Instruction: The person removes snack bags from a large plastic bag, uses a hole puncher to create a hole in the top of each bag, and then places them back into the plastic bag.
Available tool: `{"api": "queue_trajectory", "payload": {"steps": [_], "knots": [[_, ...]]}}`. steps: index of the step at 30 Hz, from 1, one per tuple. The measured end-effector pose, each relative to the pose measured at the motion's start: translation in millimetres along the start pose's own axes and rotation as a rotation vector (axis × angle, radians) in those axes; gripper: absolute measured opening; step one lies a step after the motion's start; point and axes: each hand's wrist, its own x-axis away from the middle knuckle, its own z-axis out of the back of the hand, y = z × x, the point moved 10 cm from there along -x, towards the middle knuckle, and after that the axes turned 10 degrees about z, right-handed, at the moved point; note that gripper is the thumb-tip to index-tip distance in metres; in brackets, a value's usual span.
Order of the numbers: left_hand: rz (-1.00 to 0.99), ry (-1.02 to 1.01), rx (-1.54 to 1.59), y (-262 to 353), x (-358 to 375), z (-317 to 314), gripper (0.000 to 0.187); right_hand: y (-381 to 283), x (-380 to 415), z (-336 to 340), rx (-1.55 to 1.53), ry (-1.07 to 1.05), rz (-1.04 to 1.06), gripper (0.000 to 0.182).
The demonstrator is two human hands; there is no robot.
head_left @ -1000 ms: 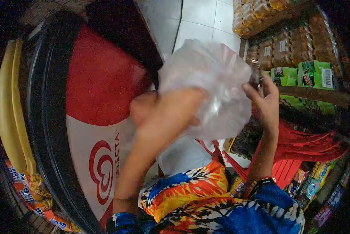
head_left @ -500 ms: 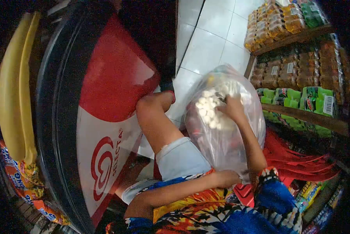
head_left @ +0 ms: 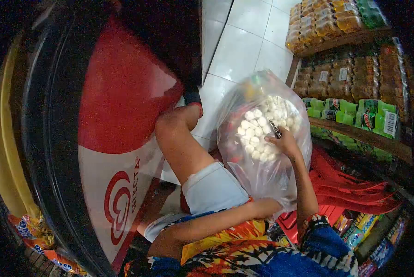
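A large clear plastic bag (head_left: pixel 234 134) stands in front of me, bulging, beside my bare knee. Many small, round white pieces (head_left: pixel 255 131) that look like marshmallows show in its upper part; reddish and yellow contents are blurred behind the plastic. My right hand (head_left: pixel 286 142) is over the white pieces, its fingers closed on a slim dark tool with a shiny side (head_left: pixel 275 129). Across my lap reaches my left arm, and my left hand (head_left: pixel 270 207) grips the near edge of the bag, its fingertips partly hidden by the plastic.
At my left stands a red and white freezer (head_left: pixel 123 92) with a dark rim. Wooden shelves (head_left: pixel 359 134) on the right carry packs of bottled drinks (head_left: pixel 377 117). Red strips (head_left: pixel 350 189) and colourful snack packs (head_left: pixel 368 226) lie low at the right. White tiles (head_left: pixel 244 46) cover the floor.
My right hand has moved down and slightly right over the white pieces, and the dark tool shows more clearly. My left hand stays at the bag's near edge. The view has shifted a little.
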Motion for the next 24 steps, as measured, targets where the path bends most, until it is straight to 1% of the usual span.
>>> {"api": "queue_trajectory", "payload": {"steps": [2, 3, 5, 6, 7, 9, 10, 12, 14, 15, 17, 18, 19, 20, 21, 22, 24], "knots": [[0.106, -0.001, -0.057, -10, -3, -1, 0.037, -5, 2, 4, 0.023, 0.043, -0.015, 0.066], [0.107, -0.001, -0.052, -11, -5, -2, 0.037, -2, 2, 1, 0.024, 0.039, -0.017, 0.066], [0.170, -0.003, -0.109, -18, -8, -6, 0.030, -3, 1, 3, 0.036, 0.087, 0.035, 0.061], [0.170, -0.004, -0.108, -14, -4, -2, 0.030, -11, 2, 4, 0.036, 0.086, 0.033, 0.061], [0.012, 0.299, -0.038, 7, 4, 31, 0.031, -17, 4, 6, 0.068, 0.090, 0.005, 0.059], [-0.148, 0.602, 0.032, 29, 29, 70, 0.032, -26, 6, 9, 0.099, 0.093, -0.021, 0.058], [-0.034, 0.412, -0.008, 25, 25, 69, 0.035, -29, 7, 9, 0.096, 0.091, -0.022, 0.055], [0.079, 0.222, -0.056, 10, 19, 49, 0.039, -28, 7, 9, 0.091, 0.095, -0.017, 0.052], [0.148, 0.331, -0.078, -17, 7, 33, 0.043, -38, 4, 17, 0.127, 0.166, 0.147, 0.041], [0.147, 0.331, -0.085, -6, 11, 45, 0.043, -42, 5, 21, 0.125, 0.172, 0.151, 0.041], [0.395, 0.080, -0.295, 1, 22, 71, 0.031, -72, 10, 42, 0.037, 0.230, 0.268, 0.032], [0.395, 0.083, -0.305, 1, 26, 79, 0.031, -87, 16, 56, -0.029, 0.306, 0.312, 0.024], [0.347, 0.230, -0.347, 10, 31, 98, 0.025, -105, 23, 67, -0.031, 0.315, 0.317, 0.024], [0.293, 0.372, -0.389, 20, 37, 120, 0.019, -119, 31, 85, -0.193, 0.379, 0.286, 0.021], [0.275, 0.424, -0.408, 29, 42, 138, 0.019, -129, 42, 99, -0.350, 0.441, 0.257, 0.018], [0.255, 0.473, -0.427, 42, 49, 159, 0.018, -142, 54, 109, -0.350, 0.455, 0.262, 0.018], [0.352, 0.561, -0.434, 58, 65, 200, 0.018, -161, 79, 131, -0.688, 0.569, 0.355, 0.017]]}}
